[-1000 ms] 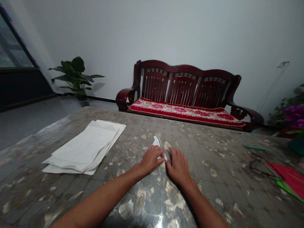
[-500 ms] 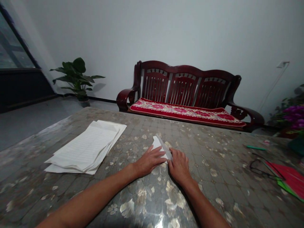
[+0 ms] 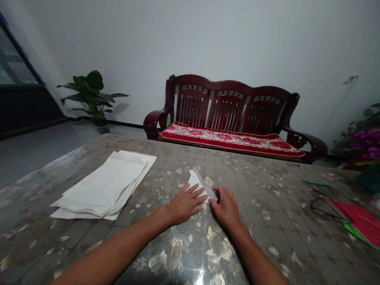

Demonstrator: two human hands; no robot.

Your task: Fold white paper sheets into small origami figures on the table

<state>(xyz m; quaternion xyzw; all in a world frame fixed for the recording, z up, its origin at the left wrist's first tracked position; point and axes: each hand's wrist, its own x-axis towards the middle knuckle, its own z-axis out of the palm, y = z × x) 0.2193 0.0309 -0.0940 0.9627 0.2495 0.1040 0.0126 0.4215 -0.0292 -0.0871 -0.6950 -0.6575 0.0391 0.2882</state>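
Dim room, glare on near tabletop (image 3: 142,241), soft plant (image 3: 92,95) shadow, stretched edges

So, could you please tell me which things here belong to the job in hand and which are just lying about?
In use:
- white folded paper
- left hand
- right hand

Apparently lying about:
- paper stack
- green pen-like item
- glasses
- red sheet

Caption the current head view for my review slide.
Left hand spread over a folded white paper, right hand at its edge, with a paper stack to the left on the patterned table.

Head-worn view, forward and down
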